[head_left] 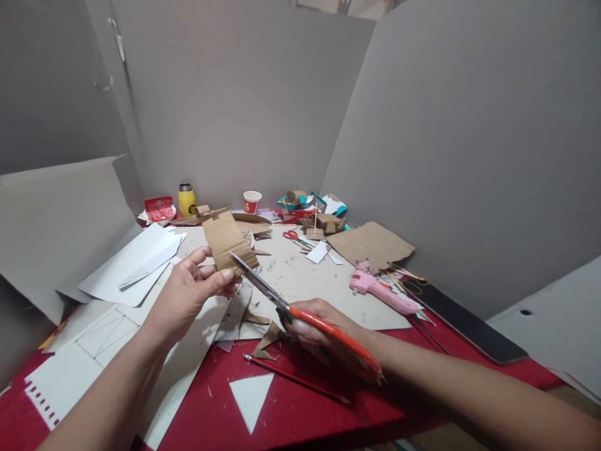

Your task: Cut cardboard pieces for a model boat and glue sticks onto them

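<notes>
My left hand [190, 291] pinches a small piece of brown corrugated cardboard [225, 237] by its lower edge, thumb in front, above the table. My right hand [312, 329] is wrapped round the orange handle of a large pair of scissors [263, 287]. Their metal blades point up and left, and the tip overlaps the ridged lower part of the cardboard. Whether the blades bite into it I cannot tell. Below the hands lie brown cardboard scraps [271, 341], a red pencil [300, 379] and a white paper triangle [252, 401].
A pink glue gun [382, 289] and a flat cardboard sheet [373, 244] lie to the right. White papers [134, 263] spread on the left. A yellow bottle [186, 202], a paper cup [252, 202] and red-handled scissors [291, 235] are farther back. Grey panels [235, 106] enclose the red-covered table.
</notes>
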Motion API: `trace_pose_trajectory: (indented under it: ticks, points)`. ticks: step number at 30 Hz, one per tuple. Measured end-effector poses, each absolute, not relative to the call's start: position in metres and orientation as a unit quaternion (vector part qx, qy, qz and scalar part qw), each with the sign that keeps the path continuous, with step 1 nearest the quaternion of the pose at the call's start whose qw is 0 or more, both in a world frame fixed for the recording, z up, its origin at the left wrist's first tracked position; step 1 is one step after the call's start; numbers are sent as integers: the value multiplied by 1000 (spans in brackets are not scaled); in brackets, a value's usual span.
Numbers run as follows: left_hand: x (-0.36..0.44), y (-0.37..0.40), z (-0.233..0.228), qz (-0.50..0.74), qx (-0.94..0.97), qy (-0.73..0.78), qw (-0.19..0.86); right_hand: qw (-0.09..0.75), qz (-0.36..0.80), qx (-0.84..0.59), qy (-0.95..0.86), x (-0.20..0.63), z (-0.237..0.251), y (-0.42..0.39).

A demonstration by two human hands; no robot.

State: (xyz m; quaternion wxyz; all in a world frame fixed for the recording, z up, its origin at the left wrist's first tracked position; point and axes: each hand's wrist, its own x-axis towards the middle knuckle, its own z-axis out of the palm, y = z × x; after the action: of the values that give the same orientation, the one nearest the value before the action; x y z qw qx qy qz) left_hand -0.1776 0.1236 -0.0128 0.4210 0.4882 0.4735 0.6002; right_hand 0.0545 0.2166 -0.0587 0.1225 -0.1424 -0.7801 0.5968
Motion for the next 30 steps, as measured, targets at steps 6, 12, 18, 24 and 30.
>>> trace_pose_trajectory:
  ticks: [6, 12, 18, 24, 30]
  points:
    - [-174, 123, -14, 623, 500, 477, 366, 94, 600, -103, -788, 52, -49, 216]
    - [-181, 121, -11, 576, 568, 479, 340, 98, 597, -101, -790, 53, -46, 212]
    - [-185, 119, -10, 544, 589, 483, 353, 103, 604, -112, -783, 53, -49, 207]
    - [-189, 119, -6, 529, 597, 476, 371, 106, 617, -121, -770, 52, -50, 205]
    - [-188, 119, -5, 528, 600, 467, 378, 107, 623, -129, -764, 54, -55, 206]
